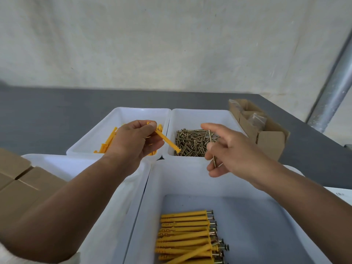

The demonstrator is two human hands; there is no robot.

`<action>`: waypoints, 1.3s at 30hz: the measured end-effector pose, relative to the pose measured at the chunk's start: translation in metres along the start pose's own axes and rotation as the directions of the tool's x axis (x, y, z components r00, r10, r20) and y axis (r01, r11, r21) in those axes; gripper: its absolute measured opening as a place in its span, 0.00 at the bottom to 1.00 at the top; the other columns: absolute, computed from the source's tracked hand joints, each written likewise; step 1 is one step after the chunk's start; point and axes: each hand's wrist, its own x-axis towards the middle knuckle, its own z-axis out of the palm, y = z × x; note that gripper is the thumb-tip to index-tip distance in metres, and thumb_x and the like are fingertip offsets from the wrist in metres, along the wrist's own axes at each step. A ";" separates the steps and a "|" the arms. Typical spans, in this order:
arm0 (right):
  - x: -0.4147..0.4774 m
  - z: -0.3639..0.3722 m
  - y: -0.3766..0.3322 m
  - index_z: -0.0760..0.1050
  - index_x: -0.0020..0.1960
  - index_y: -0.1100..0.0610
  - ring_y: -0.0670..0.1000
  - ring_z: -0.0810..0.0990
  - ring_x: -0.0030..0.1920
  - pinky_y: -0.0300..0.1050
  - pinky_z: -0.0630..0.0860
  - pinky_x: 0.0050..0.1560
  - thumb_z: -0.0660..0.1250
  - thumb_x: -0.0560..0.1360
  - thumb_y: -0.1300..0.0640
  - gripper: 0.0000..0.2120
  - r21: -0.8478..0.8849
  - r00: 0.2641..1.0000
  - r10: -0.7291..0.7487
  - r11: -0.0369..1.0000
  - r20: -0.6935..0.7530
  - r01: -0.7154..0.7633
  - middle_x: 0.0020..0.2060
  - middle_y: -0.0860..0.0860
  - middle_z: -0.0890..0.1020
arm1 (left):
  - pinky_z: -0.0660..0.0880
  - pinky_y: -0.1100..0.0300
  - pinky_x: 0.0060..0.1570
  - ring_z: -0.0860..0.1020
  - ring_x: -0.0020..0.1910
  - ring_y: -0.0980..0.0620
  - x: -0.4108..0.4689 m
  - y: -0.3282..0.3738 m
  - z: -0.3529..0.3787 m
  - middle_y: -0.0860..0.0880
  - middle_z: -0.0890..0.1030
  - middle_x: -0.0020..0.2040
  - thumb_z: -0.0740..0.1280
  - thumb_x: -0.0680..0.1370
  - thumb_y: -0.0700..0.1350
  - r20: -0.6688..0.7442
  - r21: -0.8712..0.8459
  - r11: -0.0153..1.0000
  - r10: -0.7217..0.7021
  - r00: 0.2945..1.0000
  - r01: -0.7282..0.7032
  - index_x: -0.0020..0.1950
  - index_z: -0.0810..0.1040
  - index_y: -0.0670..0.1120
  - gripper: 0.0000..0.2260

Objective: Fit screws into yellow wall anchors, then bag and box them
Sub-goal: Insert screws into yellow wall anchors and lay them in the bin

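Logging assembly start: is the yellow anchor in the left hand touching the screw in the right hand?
Apart. The head view shows a plain gap between the tip of the yellow anchor and the screw in the right hand.

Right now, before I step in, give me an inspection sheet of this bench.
Surface: dark grey table.
Job's things: loose yellow anchors in far left bin; screws in far right bin; assembled anchors in near right bin; cardboard boxes at left; open cardboard box at right.
Clutter: nothing seen.
Grippers: left hand pinches one anchor; right hand holds one screw.
Cables: nothing seen.
Surroundings: pale wall; metal pole at right.
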 end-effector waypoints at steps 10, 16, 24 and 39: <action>-0.009 0.013 0.001 0.79 0.52 0.41 0.48 0.84 0.32 0.40 0.77 0.25 0.64 0.80 0.52 0.08 -0.243 0.982 0.028 0.970 0.186 0.018 0.34 0.47 0.83 | 0.80 0.60 0.35 0.84 0.39 0.50 0.002 -0.003 -0.001 0.40 0.84 0.48 0.66 0.80 0.39 -0.004 -0.043 0.995 -0.085 0.996 0.085 0.53 0.80 0.38 0.06; -0.008 0.018 0.006 0.79 0.52 0.41 0.48 0.83 0.31 0.40 0.78 0.26 0.64 0.80 0.52 0.07 -0.254 0.980 0.015 0.966 0.197 0.036 0.34 0.49 0.83 | 0.80 0.60 0.36 0.83 0.39 0.50 0.001 -0.006 -0.001 0.40 0.83 0.47 0.67 0.80 0.40 0.007 0.009 0.996 -0.084 0.996 0.084 0.50 0.80 0.40 0.04; -0.006 0.021 0.008 0.79 0.53 0.43 0.47 0.83 0.29 0.41 0.78 0.26 0.65 0.80 0.52 0.06 -0.245 0.982 0.037 0.969 0.183 0.010 0.33 0.49 0.83 | 0.80 0.60 0.36 0.83 0.35 0.52 -0.002 -0.006 0.003 0.43 0.82 0.41 0.66 0.80 0.41 0.052 0.058 0.995 -0.082 0.995 0.079 0.52 0.79 0.39 0.06; -0.007 0.020 0.005 0.77 0.50 0.43 0.47 0.84 0.32 0.38 0.80 0.32 0.62 0.80 0.46 0.05 -0.273 0.987 0.002 0.961 0.164 0.044 0.41 0.48 0.82 | 0.81 0.59 0.37 0.84 0.39 0.51 -0.020 -0.005 0.014 0.46 0.83 0.37 0.67 0.78 0.38 0.315 0.209 0.978 -0.062 0.947 -0.006 0.47 0.79 0.41 0.02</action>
